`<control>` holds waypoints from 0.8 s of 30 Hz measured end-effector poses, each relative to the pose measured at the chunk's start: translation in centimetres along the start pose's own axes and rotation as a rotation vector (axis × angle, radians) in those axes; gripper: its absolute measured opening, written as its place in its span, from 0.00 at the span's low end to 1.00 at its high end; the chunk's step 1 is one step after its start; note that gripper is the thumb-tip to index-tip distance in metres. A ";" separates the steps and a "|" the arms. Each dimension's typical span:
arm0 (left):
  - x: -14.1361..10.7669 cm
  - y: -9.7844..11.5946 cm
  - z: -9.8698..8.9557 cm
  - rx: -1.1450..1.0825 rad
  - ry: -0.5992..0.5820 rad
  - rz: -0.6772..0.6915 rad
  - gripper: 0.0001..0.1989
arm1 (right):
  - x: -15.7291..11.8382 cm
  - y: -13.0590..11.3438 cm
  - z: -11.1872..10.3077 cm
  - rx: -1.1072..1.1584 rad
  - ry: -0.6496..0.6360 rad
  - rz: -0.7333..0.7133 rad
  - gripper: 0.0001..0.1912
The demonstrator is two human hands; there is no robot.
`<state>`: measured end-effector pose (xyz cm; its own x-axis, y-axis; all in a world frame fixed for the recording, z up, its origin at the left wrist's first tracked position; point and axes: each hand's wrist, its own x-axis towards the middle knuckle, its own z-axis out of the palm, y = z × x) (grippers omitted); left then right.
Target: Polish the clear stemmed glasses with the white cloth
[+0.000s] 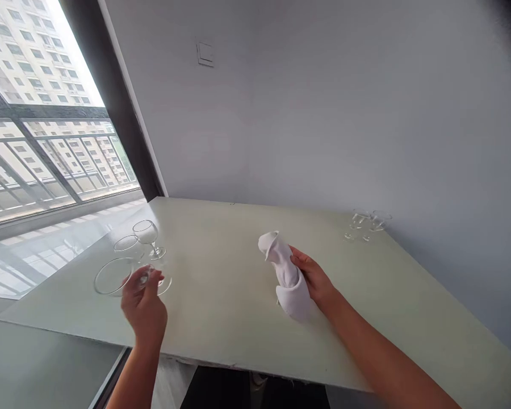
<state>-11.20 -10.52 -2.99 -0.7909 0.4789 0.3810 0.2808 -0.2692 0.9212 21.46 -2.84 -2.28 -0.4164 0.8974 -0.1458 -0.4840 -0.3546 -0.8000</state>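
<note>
My left hand (pixel 142 298) is closed around the stem of a clear wine glass (pixel 111 276), tilted so its bowl points left and its foot lies to the right of my fingers. Just beyond it, two more stemmed glasses stand on the table, one of them a wine glass (pixel 147 232) with its foot in plain view and the other partly hidden behind the held one. Over the middle of the table my right hand (pixel 315 278) grips a bunched white cloth (pixel 287 270), which hangs in folds to the left of my fingers and down below them.
A pale table (pixel 221 295) spreads before me, its front edge near my legs. At its back right stand several small stemmed glasses (pixel 377 221) close to the grey wall (pixel 344 113). On the left is a large window (pixel 59 147) with a railing outside.
</note>
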 end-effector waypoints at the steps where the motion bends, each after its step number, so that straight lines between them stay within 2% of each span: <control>1: -0.4 0.8 1.2 -0.047 -0.071 0.002 0.13 | 0.0 -0.3 -0.2 0.013 0.043 0.013 0.16; 5: -1.8 2.8 6.3 -0.070 -0.486 -0.003 0.10 | 0.4 -0.2 -1.2 0.056 0.344 0.041 0.08; 7: -2.4 2.8 8.7 0.037 -0.656 0.053 0.10 | 0.5 0.0 -1.9 0.065 0.414 0.007 0.07; 10: -3.5 1.8 12.1 0.253 -0.788 0.170 0.12 | 0.9 -0.4 -2.5 0.075 0.533 -0.115 0.04; 12: -4.2 0.9 14.0 0.367 -0.835 0.231 0.13 | 1.1 -0.9 -2.6 0.086 0.633 -0.235 0.04; 14: -5.1 0.2 15.7 0.413 -0.869 0.239 0.16 | 1.3 -1.4 -2.2 0.073 0.667 -0.348 0.03; 16: -6.0 -0.2 17.0 0.388 -0.924 0.151 0.18 | 1.3 -1.5 -1.2 -0.051 0.628 -0.481 0.02; 17: -6.5 -0.4 17.5 0.353 -0.963 0.090 0.18 | 1.3 -1.4 -0.6 -0.183 0.598 -0.575 0.02; 19: -7.5 -0.4 18.1 0.298 -1.078 0.052 0.17 | 1.2 -1.0 0.6 -0.605 0.471 -0.797 0.04; 22: -8.5 -0.4 18.0 0.315 -1.227 0.198 0.12 | 1.7 -0.1 1.7 -1.359 0.126 -1.062 0.06; 24: -8.7 -0.4 17.4 0.376 -1.248 0.268 0.09 | 2.4 0.3 1.7 -1.705 -0.014 -1.153 0.09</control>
<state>5.00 -0.03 -5.32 0.2811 0.9421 0.1826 0.6404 -0.3259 0.6955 19.03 -1.23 -1.86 -0.5179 0.4762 0.7106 0.5759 0.8084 -0.1219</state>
